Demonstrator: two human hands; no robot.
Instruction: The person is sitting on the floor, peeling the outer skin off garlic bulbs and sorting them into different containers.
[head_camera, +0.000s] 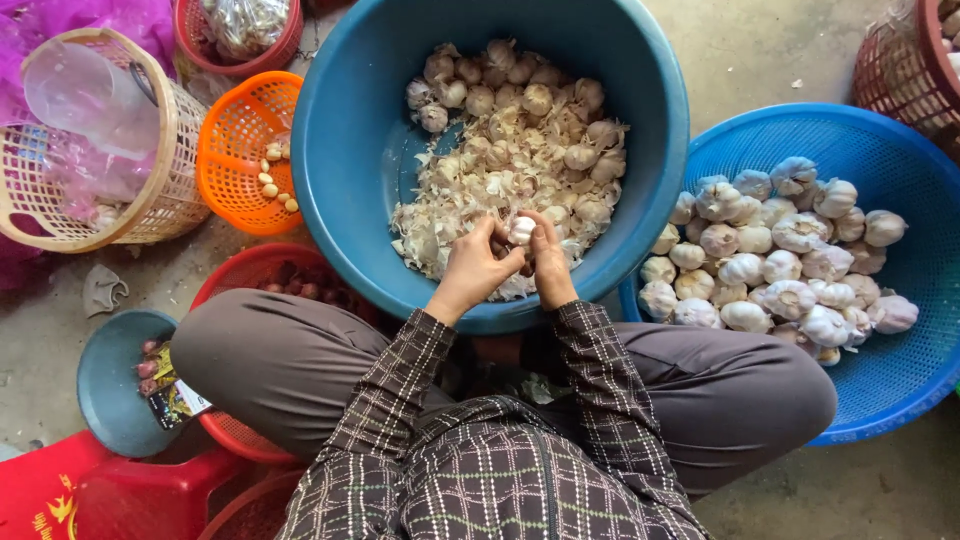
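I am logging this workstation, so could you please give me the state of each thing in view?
Left hand: gripping the garlic bulb.
Right hand: gripping the same bulb.
Garlic bulb: held between both hands, over the basin.
Blue basin: holds peels and loose garlic.
Blue mesh basket: part-filled with whole bulbs.
Orange basket: holds a few cloves.

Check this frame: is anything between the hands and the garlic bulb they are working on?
Nothing visible. The left hand and right hand both grip the garlic bulb directly, over the blue tub of garlic skins. The blue basket of whole bulbs sits to the right, apart.
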